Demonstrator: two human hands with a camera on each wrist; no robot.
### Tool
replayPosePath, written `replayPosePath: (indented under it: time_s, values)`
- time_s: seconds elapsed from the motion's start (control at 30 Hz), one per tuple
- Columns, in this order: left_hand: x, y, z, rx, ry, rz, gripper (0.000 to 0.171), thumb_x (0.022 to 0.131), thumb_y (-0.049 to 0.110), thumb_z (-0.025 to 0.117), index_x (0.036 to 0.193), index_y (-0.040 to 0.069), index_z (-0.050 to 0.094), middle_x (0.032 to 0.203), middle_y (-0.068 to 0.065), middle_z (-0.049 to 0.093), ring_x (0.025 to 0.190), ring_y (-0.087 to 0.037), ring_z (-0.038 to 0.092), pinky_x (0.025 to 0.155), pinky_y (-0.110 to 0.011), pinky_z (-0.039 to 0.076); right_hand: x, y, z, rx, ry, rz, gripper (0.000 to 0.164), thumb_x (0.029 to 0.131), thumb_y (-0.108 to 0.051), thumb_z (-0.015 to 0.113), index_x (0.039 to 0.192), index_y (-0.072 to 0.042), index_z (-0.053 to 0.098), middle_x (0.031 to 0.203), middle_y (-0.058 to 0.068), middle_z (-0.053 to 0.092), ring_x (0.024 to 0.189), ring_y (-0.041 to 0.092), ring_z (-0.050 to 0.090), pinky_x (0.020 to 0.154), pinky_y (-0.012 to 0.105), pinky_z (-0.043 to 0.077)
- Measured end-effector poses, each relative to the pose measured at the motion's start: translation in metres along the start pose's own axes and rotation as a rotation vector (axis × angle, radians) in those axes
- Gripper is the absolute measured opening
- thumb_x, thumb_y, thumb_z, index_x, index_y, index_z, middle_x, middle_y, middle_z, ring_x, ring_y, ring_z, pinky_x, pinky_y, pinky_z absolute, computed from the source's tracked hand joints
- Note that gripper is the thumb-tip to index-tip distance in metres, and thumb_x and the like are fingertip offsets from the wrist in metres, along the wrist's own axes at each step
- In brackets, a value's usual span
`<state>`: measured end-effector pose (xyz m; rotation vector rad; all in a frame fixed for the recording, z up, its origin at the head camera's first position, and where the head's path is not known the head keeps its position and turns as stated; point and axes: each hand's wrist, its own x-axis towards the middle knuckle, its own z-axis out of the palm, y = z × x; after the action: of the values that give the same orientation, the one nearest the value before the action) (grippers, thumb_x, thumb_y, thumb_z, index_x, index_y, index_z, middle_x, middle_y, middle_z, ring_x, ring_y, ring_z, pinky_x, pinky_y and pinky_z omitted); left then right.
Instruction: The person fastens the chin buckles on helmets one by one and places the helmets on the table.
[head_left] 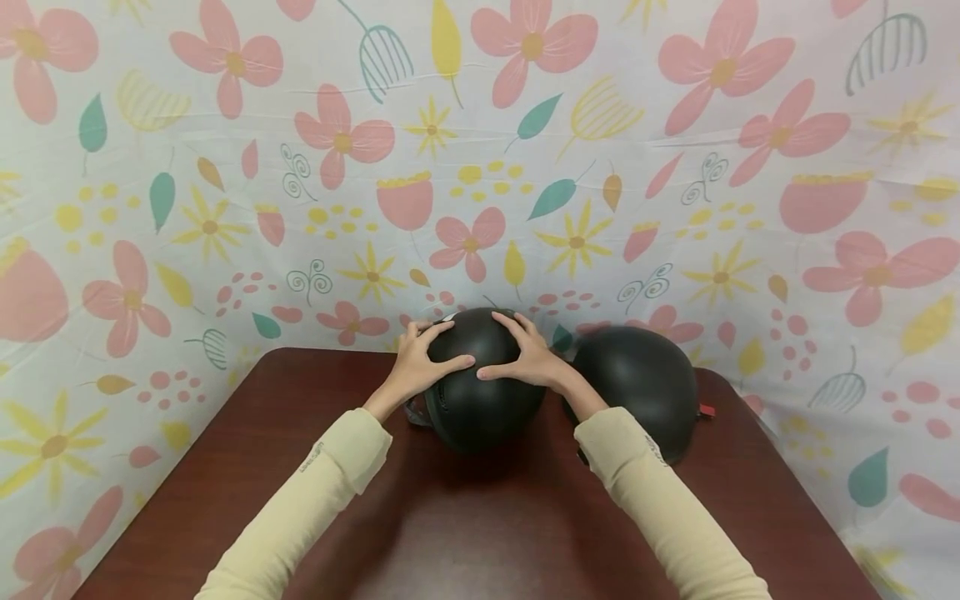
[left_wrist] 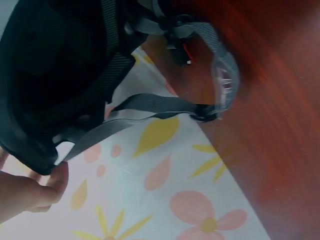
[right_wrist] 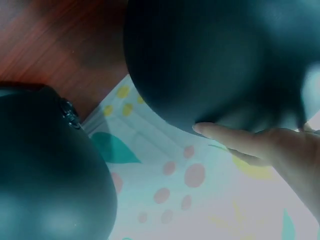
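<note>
A smooth black helmet (head_left: 487,417) is held by both hands near the back middle of the table. My left hand (head_left: 427,358) grips its upper left side, thumb spread across the shell. On the upper right, my right hand (head_left: 528,358) grips it with spread fingers, the two thumb tips close together. In the left wrist view the helmet's dark hollow inside (left_wrist: 55,85) shows, and a grey chin strap (left_wrist: 150,105) hangs in a loop. The right wrist view shows the rounded shell (right_wrist: 200,65) under the right fingers (right_wrist: 225,137). Whether the helmet touches the table is unclear.
A second black helmet (head_left: 637,383) sits just to the right, partly behind the right forearm, with a red tab (head_left: 707,411) at its right edge. The dark red-brown table (head_left: 450,533) ends at a flower-patterned cloth (head_left: 480,183) behind.
</note>
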<state>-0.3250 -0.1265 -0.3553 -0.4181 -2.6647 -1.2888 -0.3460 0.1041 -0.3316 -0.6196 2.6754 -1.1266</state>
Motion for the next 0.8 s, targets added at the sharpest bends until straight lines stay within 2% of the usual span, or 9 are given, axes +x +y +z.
replayPosePath:
  time_s: [0.23, 0.27, 0.37, 0.4, 0.5, 0.57, 0.63, 0.73, 0.8]
  values:
    - [-0.013, -0.008, -0.002, -0.107, -0.015, 0.024, 0.078, 0.085, 0.041, 0.074, 0.151, 0.034, 0.034, 0.160, -0.013, 0.009, 0.145, -0.039, 0.015, 0.109, -0.065, 0.030, -0.007, 0.012, 0.000, 0.091, -0.006, 0.012, 0.100, 0.082, -0.046, 0.074, 0.157, -0.035, 0.009, 0.165, 0.011, -0.009, 0.151, 0.043, 0.000, 0.111, 0.070, 0.021]
    - [-0.015, -0.009, -0.002, -0.116, -0.018, 0.019, 0.080, 0.084, 0.042, 0.075, 0.151, 0.037, 0.032, 0.159, -0.014, 0.011, 0.145, -0.040, 0.018, 0.108, -0.066, 0.030, -0.008, 0.014, 0.002, 0.107, -0.001, 0.018, 0.100, 0.082, -0.046, 0.075, 0.157, -0.034, 0.009, 0.165, 0.011, -0.008, 0.151, 0.042, 0.001, 0.111, 0.069, 0.021]
    - [-0.021, -0.016, 0.001, -0.181, -0.079, 0.032, 0.085, 0.085, 0.039, 0.075, 0.152, 0.044, 0.023, 0.158, -0.013, 0.021, 0.136, -0.039, 0.040, 0.102, -0.062, 0.040, -0.011, 0.021, 0.011, 0.184, -0.005, 0.043, 0.102, 0.083, -0.040, 0.076, 0.157, -0.031, 0.007, 0.164, 0.013, -0.003, 0.150, 0.042, 0.007, 0.110, 0.067, 0.027]
    - [-0.023, -0.018, 0.002, -0.209, -0.115, 0.039, 0.087, 0.086, 0.037, 0.075, 0.152, 0.046, 0.020, 0.154, -0.017, 0.030, 0.129, -0.039, 0.049, 0.098, -0.058, 0.044, -0.012, 0.024, 0.015, 0.218, -0.014, 0.051, 0.103, 0.083, -0.039, 0.076, 0.157, -0.030, 0.005, 0.163, 0.015, -0.002, 0.149, 0.044, 0.010, 0.108, 0.067, 0.031]
    - [-0.027, -0.021, 0.006, -0.269, -0.211, 0.065, 0.091, 0.086, 0.030, 0.075, 0.153, 0.047, 0.015, 0.156, -0.014, 0.033, 0.104, -0.029, 0.066, 0.084, -0.043, 0.052, -0.015, 0.031, 0.028, 0.328, -0.051, 0.081, 0.102, 0.086, -0.032, 0.075, 0.157, -0.030, 0.002, 0.163, 0.015, -0.002, 0.147, 0.046, 0.016, 0.101, 0.065, 0.041]
    - [-0.026, -0.019, 0.007, -0.325, -0.239, 0.070, 0.091, 0.086, 0.025, 0.075, 0.154, 0.044, 0.017, 0.151, -0.019, 0.041, 0.099, -0.028, 0.069, 0.080, -0.038, 0.054, -0.016, 0.033, 0.033, 0.386, -0.062, 0.082, 0.100, 0.088, -0.028, 0.073, 0.157, -0.031, 0.001, 0.164, 0.013, -0.005, 0.147, 0.048, 0.017, 0.097, 0.066, 0.044]
    - [-0.023, -0.018, 0.006, -0.346, -0.228, 0.059, 0.091, 0.086, 0.022, 0.076, 0.153, 0.044, 0.018, 0.144, -0.020, 0.050, 0.096, -0.025, 0.070, 0.079, -0.036, 0.055, -0.014, 0.033, 0.036, 0.408, -0.056, 0.067, 0.097, 0.089, -0.028, 0.072, 0.157, -0.031, 0.003, 0.164, 0.011, -0.005, 0.147, 0.047, 0.016, 0.097, 0.065, 0.044]
    - [-0.018, -0.016, 0.003, -0.398, -0.234, 0.039, 0.092, 0.086, 0.015, 0.075, 0.154, 0.042, 0.019, 0.117, -0.027, 0.066, 0.095, -0.027, 0.072, 0.079, -0.037, 0.057, -0.012, 0.031, 0.033, 0.392, -0.044, 0.038, 0.094, 0.090, -0.027, 0.070, 0.157, -0.030, 0.004, 0.164, 0.012, -0.003, 0.147, 0.049, 0.017, 0.095, 0.064, 0.046]
    - [-0.016, -0.015, 0.002, -0.385, -0.245, 0.032, 0.092, 0.086, 0.016, 0.075, 0.154, 0.043, 0.019, 0.121, -0.025, 0.064, 0.094, -0.027, 0.071, 0.079, -0.037, 0.056, -0.010, 0.030, 0.031, 0.372, -0.044, 0.037, 0.092, 0.091, -0.030, 0.069, 0.158, -0.028, 0.005, 0.164, 0.013, 0.000, 0.146, 0.049, 0.019, 0.096, 0.063, 0.046]
